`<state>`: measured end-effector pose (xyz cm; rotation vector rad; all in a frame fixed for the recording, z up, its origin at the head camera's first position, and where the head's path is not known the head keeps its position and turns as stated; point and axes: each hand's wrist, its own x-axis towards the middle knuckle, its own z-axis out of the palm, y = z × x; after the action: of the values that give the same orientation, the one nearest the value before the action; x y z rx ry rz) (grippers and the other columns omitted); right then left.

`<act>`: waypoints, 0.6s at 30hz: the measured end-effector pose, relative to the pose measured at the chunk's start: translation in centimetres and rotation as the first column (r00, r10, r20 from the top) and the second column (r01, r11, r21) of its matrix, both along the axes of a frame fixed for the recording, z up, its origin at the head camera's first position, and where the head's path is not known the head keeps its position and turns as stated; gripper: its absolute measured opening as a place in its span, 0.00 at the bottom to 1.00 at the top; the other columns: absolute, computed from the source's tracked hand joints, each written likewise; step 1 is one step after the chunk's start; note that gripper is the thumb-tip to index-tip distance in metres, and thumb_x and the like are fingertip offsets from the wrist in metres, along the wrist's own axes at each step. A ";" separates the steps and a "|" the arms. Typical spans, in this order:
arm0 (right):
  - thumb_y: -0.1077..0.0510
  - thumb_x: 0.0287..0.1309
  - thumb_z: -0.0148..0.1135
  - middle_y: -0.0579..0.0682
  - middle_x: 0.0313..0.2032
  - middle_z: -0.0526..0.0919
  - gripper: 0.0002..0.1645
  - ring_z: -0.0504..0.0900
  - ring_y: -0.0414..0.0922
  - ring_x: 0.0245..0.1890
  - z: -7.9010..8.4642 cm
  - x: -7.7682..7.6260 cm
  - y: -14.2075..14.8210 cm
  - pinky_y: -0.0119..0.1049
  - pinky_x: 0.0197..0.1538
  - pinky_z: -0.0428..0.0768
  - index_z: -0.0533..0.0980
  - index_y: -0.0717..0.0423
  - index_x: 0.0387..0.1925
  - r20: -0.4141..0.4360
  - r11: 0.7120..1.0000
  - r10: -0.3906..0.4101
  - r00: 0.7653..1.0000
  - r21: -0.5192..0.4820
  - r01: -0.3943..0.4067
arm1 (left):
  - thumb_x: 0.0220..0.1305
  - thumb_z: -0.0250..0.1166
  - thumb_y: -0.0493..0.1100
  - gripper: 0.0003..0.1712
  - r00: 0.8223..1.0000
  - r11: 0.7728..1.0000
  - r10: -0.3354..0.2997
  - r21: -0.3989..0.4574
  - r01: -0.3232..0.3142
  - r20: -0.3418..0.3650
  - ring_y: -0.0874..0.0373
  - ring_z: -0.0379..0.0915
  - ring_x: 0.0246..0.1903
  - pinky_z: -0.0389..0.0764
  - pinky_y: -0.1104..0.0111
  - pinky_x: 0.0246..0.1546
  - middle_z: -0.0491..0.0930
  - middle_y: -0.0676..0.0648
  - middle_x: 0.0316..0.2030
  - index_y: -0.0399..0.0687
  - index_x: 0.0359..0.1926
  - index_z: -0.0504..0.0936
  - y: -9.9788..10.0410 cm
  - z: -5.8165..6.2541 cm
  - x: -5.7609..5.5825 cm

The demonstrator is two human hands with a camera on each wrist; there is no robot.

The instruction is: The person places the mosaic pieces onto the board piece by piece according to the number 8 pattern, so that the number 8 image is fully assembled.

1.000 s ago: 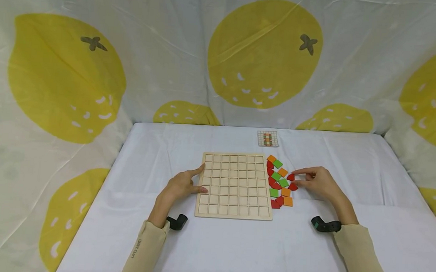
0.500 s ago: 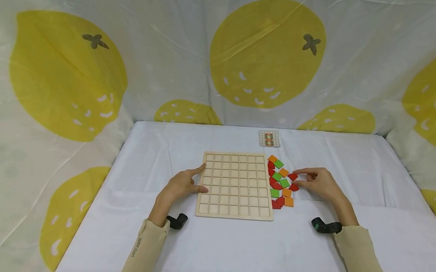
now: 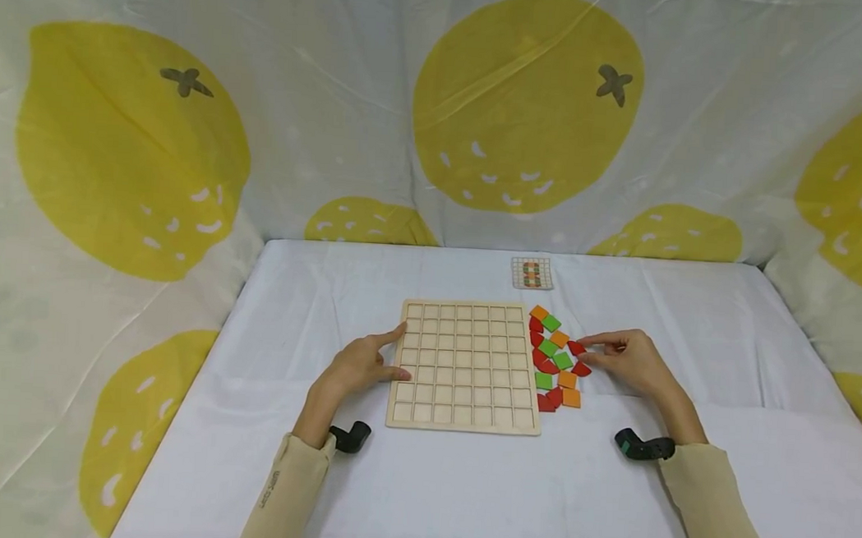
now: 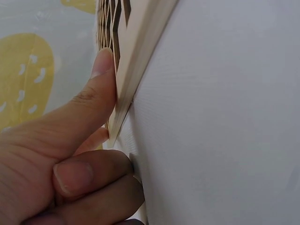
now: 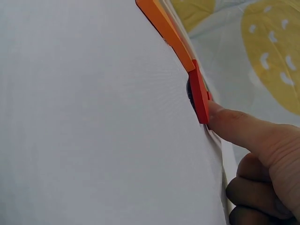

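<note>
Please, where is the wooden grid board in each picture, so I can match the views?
Head: the wooden grid board lies near centre, lower half.
Left wrist: at the top, left of centre, its rim slanting beside the left hand.
Right wrist: not sure; a pale strip behind the orange piece, top, right of centre, may be its edge.
Shared landmark: the lemon-print cloth, in the background of all three.

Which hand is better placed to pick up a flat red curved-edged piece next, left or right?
Probably the right hand: its fingertips are at the outermost flat red curved-edged pieces. The left hand touches the left edge of the pale wooden square-gridded board, across from them.
</note>
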<state>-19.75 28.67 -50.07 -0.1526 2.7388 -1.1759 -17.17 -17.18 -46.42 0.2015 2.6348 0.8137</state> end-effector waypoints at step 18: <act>0.48 0.61 0.75 0.44 0.18 0.61 0.22 0.63 0.44 0.27 1.1 0.3 -1.1 0.35 0.28 0.60 0.88 0.58 0.50 0.006 0.996 -0.088 0.996 0.002 0.088 | 0.60 0.76 0.57 0.55 1.000 1.000 0.004 -0.011 -0.004 -0.005 0.61 0.54 0.20 0.60 0.69 0.25 0.64 0.52 0.19 0.63 0.81 0.56 0.1 0.1 0.1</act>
<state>-19.43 27.61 -48.97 -0.0285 2.7674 -1.1942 -17.07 -17.04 -46.34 0.1956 2.6442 0.8010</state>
